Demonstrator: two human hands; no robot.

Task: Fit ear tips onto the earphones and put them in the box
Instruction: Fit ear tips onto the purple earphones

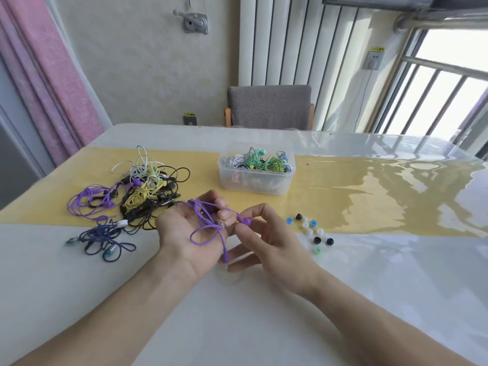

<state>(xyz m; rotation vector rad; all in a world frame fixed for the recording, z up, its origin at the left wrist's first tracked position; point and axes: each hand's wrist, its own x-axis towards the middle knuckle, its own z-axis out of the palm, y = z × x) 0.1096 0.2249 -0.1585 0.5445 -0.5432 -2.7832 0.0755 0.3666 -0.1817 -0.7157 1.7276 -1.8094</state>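
Note:
My left hand (pixel 184 231) lies palm up over the table, fingers curled round a purple earphone cable (pixel 204 231) that loops across the palm. My right hand (pixel 266 239) pinches the purple earbud (pixel 247 221) at the cable's end between thumb and forefinger. Several loose ear tips (pixel 311 231), blue, black, white and green, lie on the table just right of my right hand. A clear plastic box (pixel 255 178) holding several coiled earphones stands behind my hands. A tangled pile of earphones (pixel 140 191) in purple, yellow, black and white lies to the left.
A dark blue earphone set (pixel 105 240) lies at the near left. The table (pixel 264 326) has a glossy clear cover and a yellow runner (pixel 369 191). A grey chair (pixel 269 107) stands at the far edge, with a radiator and a window behind it.

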